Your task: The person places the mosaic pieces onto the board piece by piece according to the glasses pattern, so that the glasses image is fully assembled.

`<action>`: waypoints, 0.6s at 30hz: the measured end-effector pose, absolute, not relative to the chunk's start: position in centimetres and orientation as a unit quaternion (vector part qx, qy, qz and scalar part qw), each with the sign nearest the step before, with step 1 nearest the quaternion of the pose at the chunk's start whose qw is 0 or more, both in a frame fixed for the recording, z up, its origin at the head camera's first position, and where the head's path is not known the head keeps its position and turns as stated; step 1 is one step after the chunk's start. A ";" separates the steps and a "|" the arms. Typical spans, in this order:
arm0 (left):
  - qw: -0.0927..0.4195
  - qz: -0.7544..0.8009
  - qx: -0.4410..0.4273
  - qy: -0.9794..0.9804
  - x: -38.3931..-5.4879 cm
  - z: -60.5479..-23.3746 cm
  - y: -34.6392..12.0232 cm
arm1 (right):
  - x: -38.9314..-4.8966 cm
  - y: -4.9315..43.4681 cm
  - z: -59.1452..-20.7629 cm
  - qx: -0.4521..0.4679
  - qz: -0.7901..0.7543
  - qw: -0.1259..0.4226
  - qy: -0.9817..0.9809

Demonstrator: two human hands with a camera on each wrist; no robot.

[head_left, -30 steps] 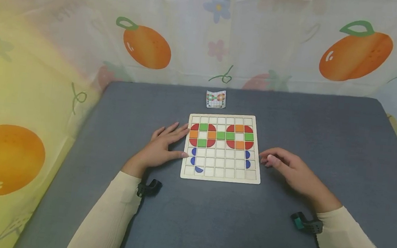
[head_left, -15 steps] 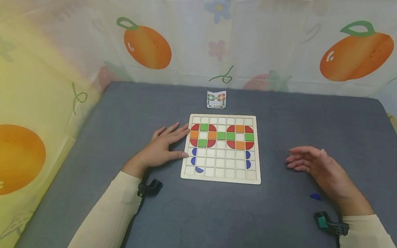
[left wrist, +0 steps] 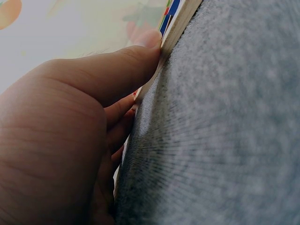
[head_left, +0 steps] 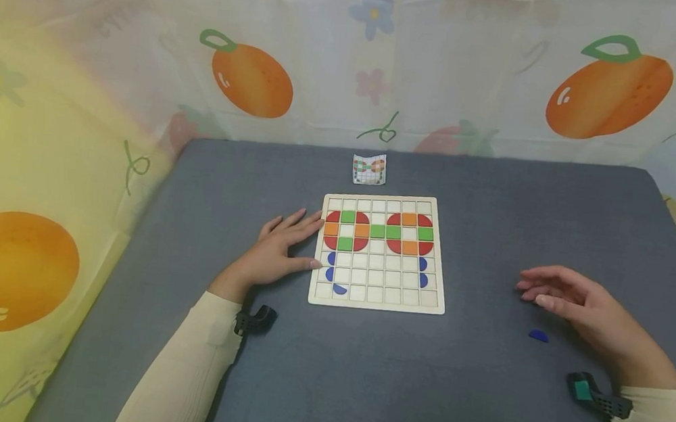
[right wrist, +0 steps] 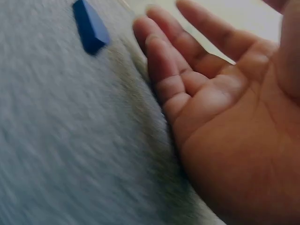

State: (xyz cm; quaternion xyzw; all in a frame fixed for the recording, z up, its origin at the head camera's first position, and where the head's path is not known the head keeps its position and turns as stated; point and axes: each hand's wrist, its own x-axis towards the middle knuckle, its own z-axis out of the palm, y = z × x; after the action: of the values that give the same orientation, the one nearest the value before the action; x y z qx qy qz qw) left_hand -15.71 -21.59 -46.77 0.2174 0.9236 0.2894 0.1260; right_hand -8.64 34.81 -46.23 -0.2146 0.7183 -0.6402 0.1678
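Note:
In the head view a square wooden grid board (head_left: 375, 306) lies mid-table. Red, orange and green tiles form two rings on it, joined by a green tile (head_left: 377, 231). Blue half-circle tiles stand in columns below each ring; the lowest left one (head_left: 340, 289) has its flat side up. My left hand (head_left: 275, 252) rests with fingers and thumb extended against the board's left edge. To the right, my right hand (head_left: 587, 313) hovers with loosely bent fingers, holding nothing visible. Just below its fingers a loose blue half-circle tile (head_left: 538, 335) lies on the cloth, apart from the hand.
Behind the board lies a small printed card (head_left: 369, 169) with a matching coloured pattern. Grey cloth (head_left: 394, 386) covers the table. A fruit-print curtain (head_left: 450, 65) hangs along the back and left sides.
My right hand has drawn away from the board's right edge, off to the right and slightly nearer. The loose blue half-circle tile has come into sight below it. My left hand stays put.

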 end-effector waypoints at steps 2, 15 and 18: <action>0.124 0.290 0.218 0.924 -15.7 -46.8 -21.6 | -8.3 35.1 -45.9 -0.190 -0.597 0.176 0.759; 0.121 0.289 0.216 0.925 -15.7 -46.9 -21.5 | -7.8 35.2 -45.2 -0.217 -0.424 0.177 0.861; 0.117 0.289 0.217 0.925 -15.7 -46.9 -21.5 | -7.8 35.0 -45.1 -0.224 -0.403 0.167 0.872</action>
State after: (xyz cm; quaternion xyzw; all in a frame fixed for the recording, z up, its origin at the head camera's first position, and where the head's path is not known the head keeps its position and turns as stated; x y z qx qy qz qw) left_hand -15.68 -21.55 -46.91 0.2173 0.9250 0.2887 0.1173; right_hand -7.85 35.05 -45.13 -0.2236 0.8719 -0.4026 0.1665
